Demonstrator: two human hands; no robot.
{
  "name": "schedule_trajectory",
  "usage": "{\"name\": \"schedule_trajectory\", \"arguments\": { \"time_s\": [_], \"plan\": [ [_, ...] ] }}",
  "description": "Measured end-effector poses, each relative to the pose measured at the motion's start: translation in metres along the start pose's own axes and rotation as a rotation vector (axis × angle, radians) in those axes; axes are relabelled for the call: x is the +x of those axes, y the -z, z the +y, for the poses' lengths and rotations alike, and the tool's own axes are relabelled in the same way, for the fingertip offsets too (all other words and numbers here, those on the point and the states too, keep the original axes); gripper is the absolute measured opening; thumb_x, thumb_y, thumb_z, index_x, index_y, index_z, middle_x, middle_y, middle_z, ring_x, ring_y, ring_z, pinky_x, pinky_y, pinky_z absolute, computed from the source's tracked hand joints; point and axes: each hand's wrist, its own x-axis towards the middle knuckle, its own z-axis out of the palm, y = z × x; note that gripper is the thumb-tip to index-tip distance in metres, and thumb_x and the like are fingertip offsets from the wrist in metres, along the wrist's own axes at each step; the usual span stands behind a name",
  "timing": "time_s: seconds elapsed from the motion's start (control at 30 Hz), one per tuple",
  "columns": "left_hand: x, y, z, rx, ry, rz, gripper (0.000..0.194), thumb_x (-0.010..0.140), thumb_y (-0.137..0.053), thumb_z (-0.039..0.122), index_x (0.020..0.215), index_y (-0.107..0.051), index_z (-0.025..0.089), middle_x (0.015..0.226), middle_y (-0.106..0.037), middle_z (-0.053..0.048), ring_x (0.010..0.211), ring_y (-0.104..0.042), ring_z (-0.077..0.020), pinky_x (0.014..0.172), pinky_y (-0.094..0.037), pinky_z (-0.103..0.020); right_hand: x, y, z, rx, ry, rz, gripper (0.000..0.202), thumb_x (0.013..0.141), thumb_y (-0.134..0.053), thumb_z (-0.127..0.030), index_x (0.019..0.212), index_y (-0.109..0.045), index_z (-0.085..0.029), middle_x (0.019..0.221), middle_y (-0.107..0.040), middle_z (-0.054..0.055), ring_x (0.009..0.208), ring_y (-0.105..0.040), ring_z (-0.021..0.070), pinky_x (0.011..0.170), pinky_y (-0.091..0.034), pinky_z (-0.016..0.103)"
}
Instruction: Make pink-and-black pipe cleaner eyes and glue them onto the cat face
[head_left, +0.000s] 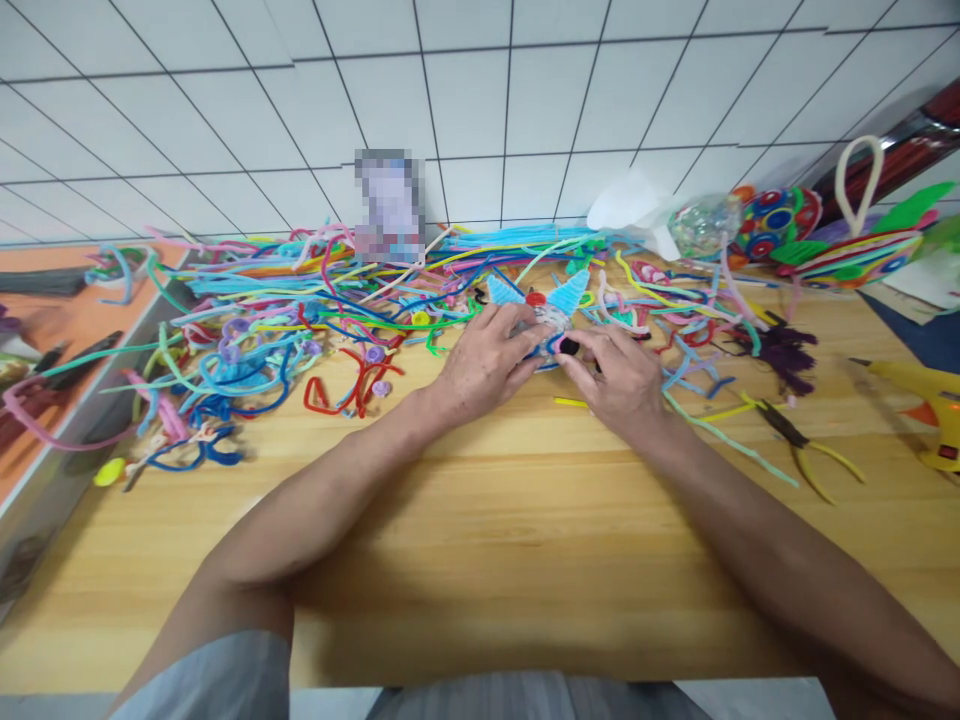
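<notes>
Left hand (484, 358) holds one side of blue-eared craft piece (553, 318); right hand (616, 378) pinches its black round bit (569, 347). Pipe cleaners (251, 375) heap beyond and left of both hands. Pliers (795, 437) lie right of right hand, glue gun (911, 390) farther right.

Dark-jointed white tile wall (472, 100) behind pale, grained wooden tabletop (480, 560); orange surface (49, 320) at far left

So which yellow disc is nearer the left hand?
The yellow disc among the pipe cleaners, just left of the left hand. The other yellow disc lies at far left, well away from it.
</notes>
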Motion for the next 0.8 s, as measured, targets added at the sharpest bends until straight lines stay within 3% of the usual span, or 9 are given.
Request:
{"name": "schedule_trajectory", "arguments": {
  "time_s": [0.33, 0.6, 0.8],
  "plan": [
    [-0.001, 0.000, -0.002, 0.031, -0.029, 0.013, 0.035, 0.104, -0.058, 0.033, 0.136, -0.063, 0.019, 0.128, -0.065, -0.016, 0.111, -0.061, -0.0277, 0.097, -0.052, -0.048, 0.002, 0.010, 0.001, -0.033, 0.061, -0.021, 0.049, 0.094, -0.074, -0.036, 0.139, -0.060, -0.021, 0.124, -0.071, 0.015, 0.116, -0.070, 0.0316, 0.096, -0.058, 0.044],
    [-0.003, -0.002, -0.004, 0.026, -0.050, 0.043, 0.035, 0.103, -0.058, 0.030, 0.136, -0.063, 0.019, 0.127, -0.065, -0.016, 0.109, -0.060, -0.0266, 0.095, -0.053, -0.046, 0.001, 0.008, 0.005, -0.021, 0.103, -0.029, 0.030, 0.098, -0.069, -0.025, 0.127, -0.067, -0.024, 0.113, -0.075, 0.011, 0.106, -0.072, 0.0272, 0.091, -0.059, 0.043],
    [-0.002, -0.002, -0.004, 0.014, -0.024, 0.017, 0.034, 0.103, -0.058, 0.031, 0.135, -0.064, 0.022, 0.127, -0.065, -0.015, 0.111, -0.061, -0.0267, 0.096, -0.053, -0.047, -0.002, 0.005, 0.009, -0.015, 0.079, -0.062, 0.029, 0.100, -0.067, -0.025, 0.128, -0.067, -0.026, 0.116, -0.076, 0.010, 0.108, -0.073, 0.0268, 0.094, -0.059, 0.043]
  ]
}}
